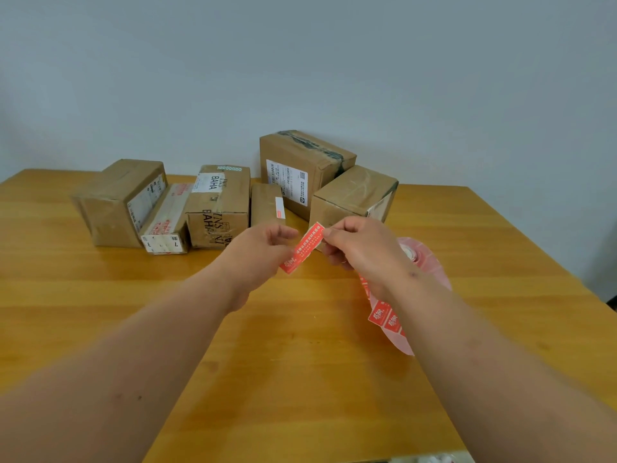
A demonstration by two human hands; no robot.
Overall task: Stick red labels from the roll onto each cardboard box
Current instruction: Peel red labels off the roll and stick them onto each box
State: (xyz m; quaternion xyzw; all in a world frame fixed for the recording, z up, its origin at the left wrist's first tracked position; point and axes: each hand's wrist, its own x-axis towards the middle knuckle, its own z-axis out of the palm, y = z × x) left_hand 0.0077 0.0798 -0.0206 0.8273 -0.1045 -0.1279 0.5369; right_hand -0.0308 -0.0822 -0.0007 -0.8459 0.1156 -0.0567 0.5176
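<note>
Label held over the desk

Here a glossy rectangular red label (302, 247) is being pinched at either end by the left hand (263, 248) and right hand (359, 248), above the grained wooden desk (133, 295). Matte, taped cardboard boxes (218, 205) are being kept behind; the roll (420, 262) is lying beneath the right wrist.

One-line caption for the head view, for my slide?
Both hands, left and right, pinch a red label above the table, cardboard boxes behind.
</note>
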